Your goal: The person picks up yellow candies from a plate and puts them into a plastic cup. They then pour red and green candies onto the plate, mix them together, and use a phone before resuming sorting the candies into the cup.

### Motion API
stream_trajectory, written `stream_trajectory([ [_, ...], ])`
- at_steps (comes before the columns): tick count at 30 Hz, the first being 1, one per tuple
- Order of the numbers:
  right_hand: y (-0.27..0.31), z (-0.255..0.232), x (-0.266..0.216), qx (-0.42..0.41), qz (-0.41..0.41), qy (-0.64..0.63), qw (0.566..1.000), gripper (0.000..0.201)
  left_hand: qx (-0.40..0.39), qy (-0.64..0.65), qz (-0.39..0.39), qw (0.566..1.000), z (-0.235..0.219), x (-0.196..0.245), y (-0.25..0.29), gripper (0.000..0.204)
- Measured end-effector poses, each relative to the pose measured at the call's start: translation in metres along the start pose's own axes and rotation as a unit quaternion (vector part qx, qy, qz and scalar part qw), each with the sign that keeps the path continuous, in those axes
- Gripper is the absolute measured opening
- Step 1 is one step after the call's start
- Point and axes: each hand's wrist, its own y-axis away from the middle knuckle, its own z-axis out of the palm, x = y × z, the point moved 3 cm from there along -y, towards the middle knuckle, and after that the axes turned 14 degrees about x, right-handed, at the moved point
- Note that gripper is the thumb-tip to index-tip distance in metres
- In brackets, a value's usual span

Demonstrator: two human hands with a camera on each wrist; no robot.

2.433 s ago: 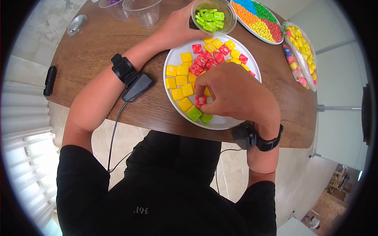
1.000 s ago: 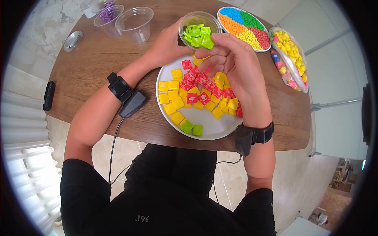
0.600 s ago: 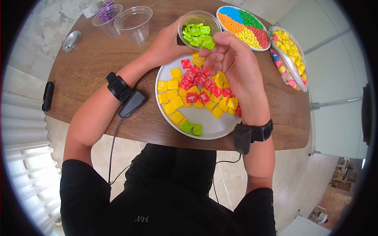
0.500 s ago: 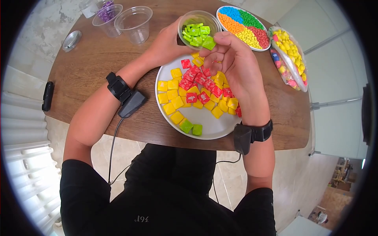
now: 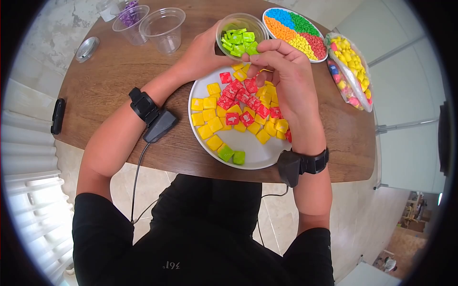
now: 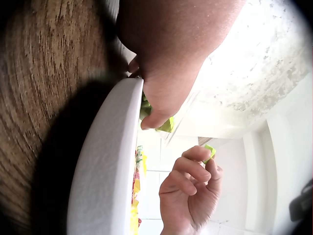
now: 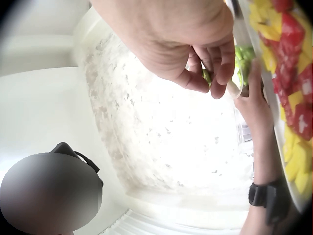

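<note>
The left hand [image 5: 202,55] grips a clear cup [image 5: 224,23] of green wrapped squares [image 5: 235,40] above the far rim of the white plate [image 5: 260,155]. Close to the cup's right side, the right hand [image 5: 291,76] pinches one green piece [image 6: 210,152] between thumb and finger, as the left wrist view shows. Yellow squares [image 5: 209,115] and red squares [image 5: 232,118] cover much of the plate, and two green squares [image 5: 239,157] lie near its front edge. Part of the plate's right side is hidden by the right hand and wrist.
Two clear cups [image 5: 168,40] [image 5: 130,26] stand at the back left, one with purple pieces behind it or inside; a round lid [image 5: 88,49] lies nearby. At the back right are an oval plate of coloured candies [image 5: 301,44] and a bag of yellow pieces [image 5: 350,57].
From the plate, the right hand has moved up to the cup and turned. Most recently its fingers have shifted on the green piece. The cup has moved slightly left and down in the view.
</note>
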Motion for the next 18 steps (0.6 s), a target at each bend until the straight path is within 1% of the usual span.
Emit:
stream_trajectory([
  [3, 0.0010, 0.0019, -0.0012, 0.000, -0.019, -0.008, 1.000, 0.023, 0.002, -0.002, 0.018, 1.000, 0.0001, -0.0021, -0.0011, 0.080],
  [6, 0.0021, 0.0040, -0.0023, 0.000, -0.029, 0.000, 1.000, 0.028, -0.001, -0.009, 0.007, 1.000, 0.0002, 0.0007, -0.0007, 0.079],
  [10, 0.0019, 0.0050, -0.0012, -0.001, -0.039, 0.005, 0.999, 0.029, -0.004, -0.004, 0.006, 1.000, 0.0003, -0.0014, -0.0005, 0.079],
  [15, 0.0053, 0.0079, -0.0036, 0.005, -0.066, 0.041, 0.997, 0.029, 0.006, -0.007, 0.021, 1.000, 0.0004, -0.0003, -0.0001, 0.079],
  [18, 0.0071, 0.0089, -0.0057, 0.005, -0.067, 0.061, 0.996, 0.029, 0.001, -0.001, 0.021, 1.000, -0.0002, -0.0005, -0.0002, 0.080],
])
